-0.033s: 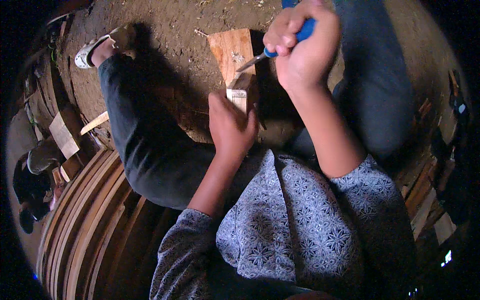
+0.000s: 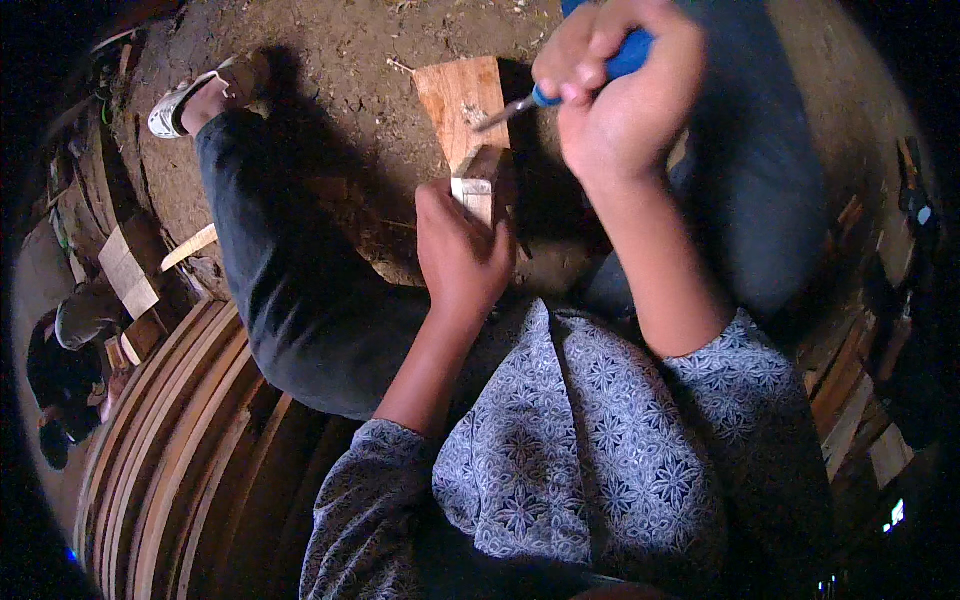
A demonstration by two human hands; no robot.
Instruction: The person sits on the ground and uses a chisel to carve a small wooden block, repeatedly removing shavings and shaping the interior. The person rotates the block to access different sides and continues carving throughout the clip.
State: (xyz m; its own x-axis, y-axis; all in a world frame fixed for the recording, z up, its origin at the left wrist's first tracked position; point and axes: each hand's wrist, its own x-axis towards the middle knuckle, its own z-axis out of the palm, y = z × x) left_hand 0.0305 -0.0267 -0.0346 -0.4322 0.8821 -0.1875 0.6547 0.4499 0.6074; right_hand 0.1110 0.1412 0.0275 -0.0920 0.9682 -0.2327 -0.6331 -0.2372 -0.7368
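My left hand (image 2: 460, 245) is wrapped round a short light wooden piece (image 2: 474, 193), its pale squared end showing between thumb and fingers. Just beyond it a flat, tapering wooden board (image 2: 460, 85) lies on the ground, with small shavings on its face. Whether the held piece and the board are joined, I cannot tell. My right hand (image 2: 630, 100) is closed in a fist on a blue-handled tool with a narrow metal blade (image 2: 507, 112). Its tip points down-left over the board's right side; contact is unclear. Motion slightly blurs that hand.
Bare earth floor (image 2: 350, 60) with scattered shavings surrounds the board. Long stacked planks (image 2: 170, 440) lie at lower left, near loose offcuts (image 2: 128, 268). A person's dark-clothed limb (image 2: 60, 370) shows at far left. More wood scraps (image 2: 850, 400) lie at right.
My right hand and the blue-handled tool have shifted slightly right, and the blade tip sits a little farther up the board. The left hand and wood look almost unmoved.
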